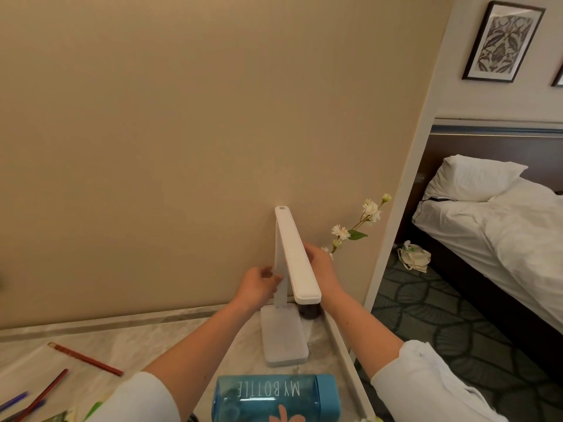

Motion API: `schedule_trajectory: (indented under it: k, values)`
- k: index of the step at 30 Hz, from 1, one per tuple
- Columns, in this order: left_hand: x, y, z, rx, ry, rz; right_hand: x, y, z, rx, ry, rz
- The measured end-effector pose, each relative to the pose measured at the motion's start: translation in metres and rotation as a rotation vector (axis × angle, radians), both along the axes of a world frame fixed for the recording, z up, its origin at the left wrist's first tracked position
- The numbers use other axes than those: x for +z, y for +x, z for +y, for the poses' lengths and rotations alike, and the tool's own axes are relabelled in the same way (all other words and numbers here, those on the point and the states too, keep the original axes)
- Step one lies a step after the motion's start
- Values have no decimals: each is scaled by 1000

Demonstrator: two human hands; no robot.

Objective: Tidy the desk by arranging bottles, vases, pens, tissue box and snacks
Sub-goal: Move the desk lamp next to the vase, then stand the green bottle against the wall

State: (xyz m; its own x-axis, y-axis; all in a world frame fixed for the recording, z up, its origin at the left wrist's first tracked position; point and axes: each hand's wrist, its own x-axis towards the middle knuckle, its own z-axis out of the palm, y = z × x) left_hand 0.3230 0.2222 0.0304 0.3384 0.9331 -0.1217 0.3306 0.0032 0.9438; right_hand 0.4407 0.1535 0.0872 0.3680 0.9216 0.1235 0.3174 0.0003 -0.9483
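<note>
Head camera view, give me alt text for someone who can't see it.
Two hands, left and right, grip a white folding desk lamp on a marble desk against a beige wall. A blue plastic bottle printed "MY BOTTLE" lies on its side in front, red pencils lie at left, and white flowers rise behind the lamp.

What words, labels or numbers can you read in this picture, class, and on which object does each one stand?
"MY BOTTLE": white capitals on the blue bottle lying on its side on the desk, upside down from this view.
No lettering shows on the white desk lamp, the pens or the framed picture.
</note>
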Motion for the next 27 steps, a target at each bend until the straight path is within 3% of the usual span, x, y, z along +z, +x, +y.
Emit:
schedule_trajectory:
  k: [8,17,27]
  values:
    - [18,-28,-46,58,-10,-60,-11,-21,-48,-18,-63,-43]
    - [12,-94,-96,114,76,-28,-27,-81,-71,112,-111,-75]
    - [3,-225,-131,415,116,36,-36,-178,-64,339,-130,-14]
